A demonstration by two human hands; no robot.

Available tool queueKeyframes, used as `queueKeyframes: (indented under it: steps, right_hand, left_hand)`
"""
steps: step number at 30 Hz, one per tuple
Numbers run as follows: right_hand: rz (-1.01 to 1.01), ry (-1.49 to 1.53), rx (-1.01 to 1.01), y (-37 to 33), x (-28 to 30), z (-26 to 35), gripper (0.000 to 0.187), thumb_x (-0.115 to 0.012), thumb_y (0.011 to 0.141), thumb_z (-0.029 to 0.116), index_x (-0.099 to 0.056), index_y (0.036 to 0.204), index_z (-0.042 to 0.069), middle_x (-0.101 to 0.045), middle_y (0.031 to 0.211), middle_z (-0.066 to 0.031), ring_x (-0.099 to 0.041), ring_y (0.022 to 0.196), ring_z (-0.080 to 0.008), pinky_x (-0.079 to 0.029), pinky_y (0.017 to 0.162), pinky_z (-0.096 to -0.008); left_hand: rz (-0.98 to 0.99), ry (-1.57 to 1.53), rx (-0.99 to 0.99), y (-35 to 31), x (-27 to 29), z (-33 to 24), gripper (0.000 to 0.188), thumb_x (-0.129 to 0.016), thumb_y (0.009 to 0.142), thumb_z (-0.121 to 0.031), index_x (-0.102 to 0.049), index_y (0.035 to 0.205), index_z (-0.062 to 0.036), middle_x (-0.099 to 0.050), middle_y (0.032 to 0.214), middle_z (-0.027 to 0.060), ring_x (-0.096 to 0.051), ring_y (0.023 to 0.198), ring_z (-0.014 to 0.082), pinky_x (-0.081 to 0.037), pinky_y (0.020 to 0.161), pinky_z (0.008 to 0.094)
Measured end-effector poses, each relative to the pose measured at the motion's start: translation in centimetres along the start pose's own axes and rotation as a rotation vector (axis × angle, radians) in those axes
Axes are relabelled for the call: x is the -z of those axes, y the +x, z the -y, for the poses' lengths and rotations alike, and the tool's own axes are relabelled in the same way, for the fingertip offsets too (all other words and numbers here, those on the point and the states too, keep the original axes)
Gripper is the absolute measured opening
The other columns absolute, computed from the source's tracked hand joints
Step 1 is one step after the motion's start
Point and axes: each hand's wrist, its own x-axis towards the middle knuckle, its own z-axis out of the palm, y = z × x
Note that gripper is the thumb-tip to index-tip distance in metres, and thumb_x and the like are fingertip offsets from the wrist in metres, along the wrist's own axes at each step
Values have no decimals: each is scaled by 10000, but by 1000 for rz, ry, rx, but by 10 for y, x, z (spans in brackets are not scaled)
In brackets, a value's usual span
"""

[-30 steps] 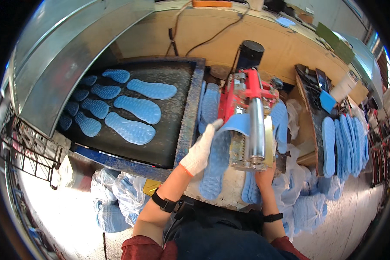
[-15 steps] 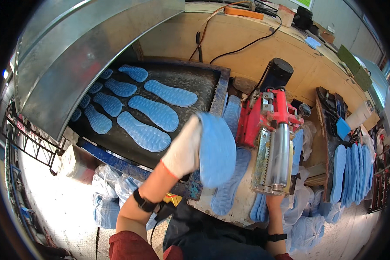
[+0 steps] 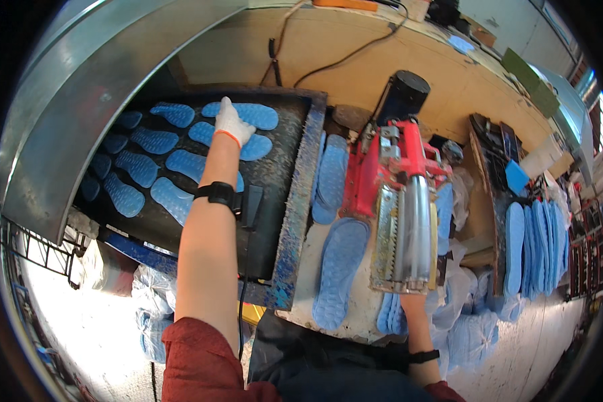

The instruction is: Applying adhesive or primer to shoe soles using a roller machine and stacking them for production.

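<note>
My left hand [image 3: 233,124], in a white glove, reaches over the black bed [image 3: 268,194] on the left. Its fingers are spread, touching the farthest blue insole [image 3: 264,116] of the near row and partly covering the blue insole beside it [image 3: 256,148]. My forearm hides part of two more insoles in that row. My right hand [image 3: 413,303] is at the lower end of a red machine with a metal roller [image 3: 419,234]. The machine hides its fingers. Next to it, several small blue insoles [image 3: 390,313] stand together.
More blue insoles lie in rows on the bed beneath a sheet-metal hood [image 3: 114,94]. One large insole [image 3: 342,268] rests on the worktop left of the machine. A rack of upright insoles [image 3: 537,248] stands at right. Bagged insoles [image 3: 472,342] lie on the floor below.
My left hand has carried a blue insole forward from the machine side to the far end of the bed's near row, where it now lies. My right hand stays by the machine.
</note>
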Motion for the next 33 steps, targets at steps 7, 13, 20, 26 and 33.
queueKeyframes:
  steps: [7,13,20,26,33]
  right_hand:
    - [104,308,-306,22,29,32,494,-645,738,125,-536,1207,10,-539,1180,-192,-475,1116,-387,-379,955,-466]
    - [169,298,-542,25,62,44,664,-670,801,206,-373,1358,2,-508,1238,-266,-485,1135,-435,-391,963,-471]
    - [175,309,-609,26,60,44,888,-750,738,368,-310,1372,-73,-513,1224,-310,-506,1130,-444,-414,962,-450]
    - [404,342,-689,47,63,51,792,-789,687,344,-400,1258,-42,-544,1126,-306,-546,1049,-430,-456,884,-466]
    - [353,324,-557,58,73,92,899,-781,696,296,-269,1397,65,-500,1128,-221,-597,884,-406,-492,756,-469]
  left_hand:
    - [358,173,-197,-150,-11,90,531,-567,915,-269,-389,1339,-3,-488,1294,171,-519,1104,302,-465,873,400]
    - [145,1542,-289,-264,32,229,759,-619,830,-293,-215,1405,-5,-412,1349,294,-488,1162,463,-412,976,456]
    - [190,1854,-312,-235,67,277,1045,-757,724,-436,-111,1425,-7,-417,1329,278,-414,1239,418,-396,999,434]
    - [357,1725,-196,-186,81,290,871,-767,697,-365,-324,1329,39,-566,1182,254,-568,1100,380,-466,909,415]
    - [487,1892,-580,-240,54,282,866,-741,720,-291,-277,1405,-34,-574,1207,184,-590,1094,295,-455,925,372]
